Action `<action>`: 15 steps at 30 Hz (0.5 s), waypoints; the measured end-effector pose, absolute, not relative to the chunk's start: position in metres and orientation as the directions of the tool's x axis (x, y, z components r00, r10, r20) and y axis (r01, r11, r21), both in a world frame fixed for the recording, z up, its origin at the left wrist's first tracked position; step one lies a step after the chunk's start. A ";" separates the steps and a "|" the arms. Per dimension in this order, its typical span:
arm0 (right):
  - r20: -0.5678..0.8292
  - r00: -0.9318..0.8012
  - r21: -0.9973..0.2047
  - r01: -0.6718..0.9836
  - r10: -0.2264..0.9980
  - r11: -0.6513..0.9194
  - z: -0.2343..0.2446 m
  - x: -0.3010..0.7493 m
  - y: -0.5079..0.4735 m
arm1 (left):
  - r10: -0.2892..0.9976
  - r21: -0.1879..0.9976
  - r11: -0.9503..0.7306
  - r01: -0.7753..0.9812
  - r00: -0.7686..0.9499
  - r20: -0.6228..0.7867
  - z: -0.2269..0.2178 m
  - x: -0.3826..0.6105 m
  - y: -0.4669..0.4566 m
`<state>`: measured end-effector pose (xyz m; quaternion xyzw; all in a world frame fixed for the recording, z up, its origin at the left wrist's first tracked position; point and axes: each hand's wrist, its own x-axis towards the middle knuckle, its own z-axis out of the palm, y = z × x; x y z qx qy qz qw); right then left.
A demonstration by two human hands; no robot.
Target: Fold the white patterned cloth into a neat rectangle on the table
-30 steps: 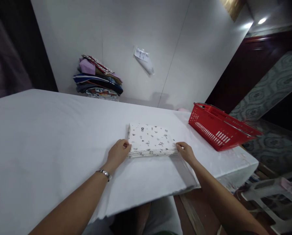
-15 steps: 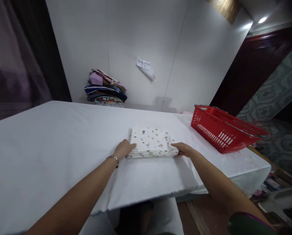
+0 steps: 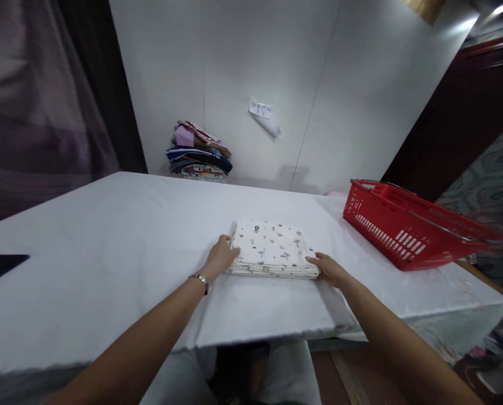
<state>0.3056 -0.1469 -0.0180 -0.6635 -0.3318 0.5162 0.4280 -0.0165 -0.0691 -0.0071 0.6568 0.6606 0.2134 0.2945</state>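
A folded white cloth (image 3: 272,243) with a small print of plants and animals lies on the white-covered table in front of me, its stacked layers showing along the near edge. My left hand (image 3: 221,256), with a bracelet at the wrist, holds its left side, thumb on top and fingers along the edge. At the near right corner, my right hand (image 3: 328,269) grips the cloth with the thumb above; the other fingers are partly hidden.
A red plastic basket (image 3: 403,230) with metal handles stands to the right. Folded fabrics (image 3: 201,152) are piled at the back by the wall. A dark flat object (image 3: 2,267) lies at the table's left edge. A paper note (image 3: 263,112) hangs on the wall.
The view has turned left, so things sit further right and the dark flat object shows at left. Both hands stay at the cloth's sides, and its right corner lies flatter.
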 end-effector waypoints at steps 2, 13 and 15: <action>-0.398 0.236 -0.906 0.051 0.886 -0.421 -0.017 0.302 -0.156 | 0.993 0.668 0.039 0.743 0.045 -0.107 -0.010 -0.022 -0.074; 0.027 0.376 -0.711 0.659 0.926 -0.246 -0.008 0.315 -0.123 | 0.966 0.442 -0.257 0.859 0.227 0.120 0.015 -0.005 -0.068; 0.178 0.256 -0.611 0.786 0.950 -0.097 -0.008 0.301 -0.105 | 0.921 0.408 -0.388 0.826 0.328 0.211 0.017 0.013 -0.057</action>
